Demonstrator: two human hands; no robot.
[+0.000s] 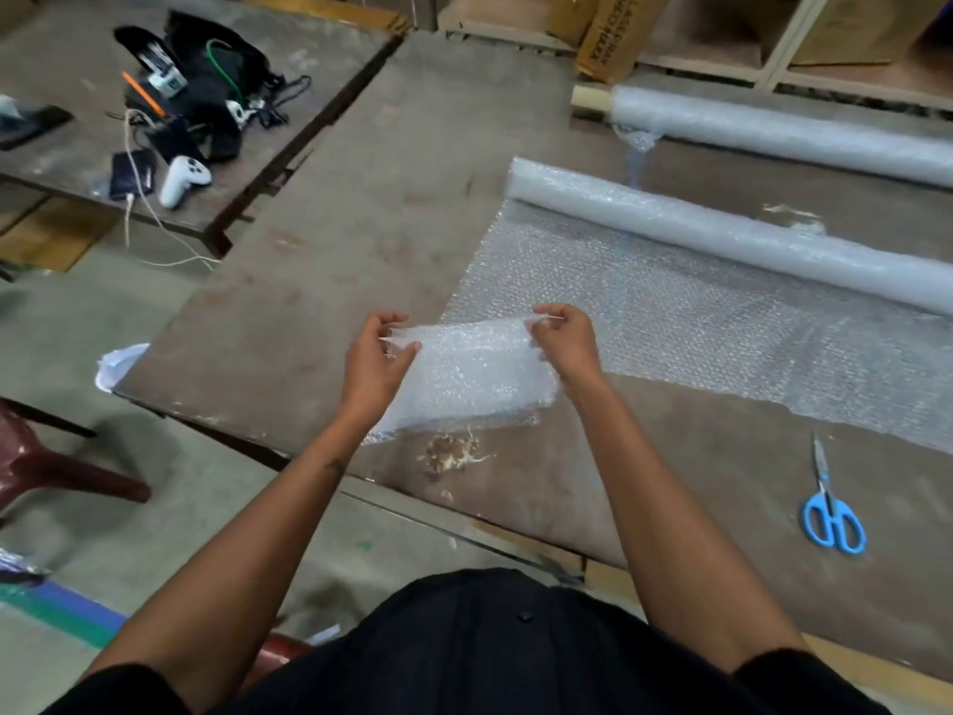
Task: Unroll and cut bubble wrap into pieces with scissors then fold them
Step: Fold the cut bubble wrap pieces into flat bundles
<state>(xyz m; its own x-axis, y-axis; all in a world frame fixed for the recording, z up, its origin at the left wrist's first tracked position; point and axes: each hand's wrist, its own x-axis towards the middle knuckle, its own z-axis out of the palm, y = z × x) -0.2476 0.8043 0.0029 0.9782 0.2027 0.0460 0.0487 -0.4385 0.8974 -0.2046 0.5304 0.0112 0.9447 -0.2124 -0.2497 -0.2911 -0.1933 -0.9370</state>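
Observation:
A cut piece of bubble wrap (472,371) hangs folded over between both hands, just above the brown table (319,260). My left hand (379,361) pinches its top left corner and my right hand (564,340) pinches its top right corner. Behind it a bubble wrap roll (722,234) lies across the table with an unrolled sheet (722,322) spread toward me. Blue-handled scissors (830,505) lie shut on the table to the right of my right arm, untouched.
A second roll (773,129) on a cardboard core lies at the back right. A side table (67,141) at the left holds black gear, cables and a white controller (183,180). A dark red plastic chair (46,456) stands at the lower left.

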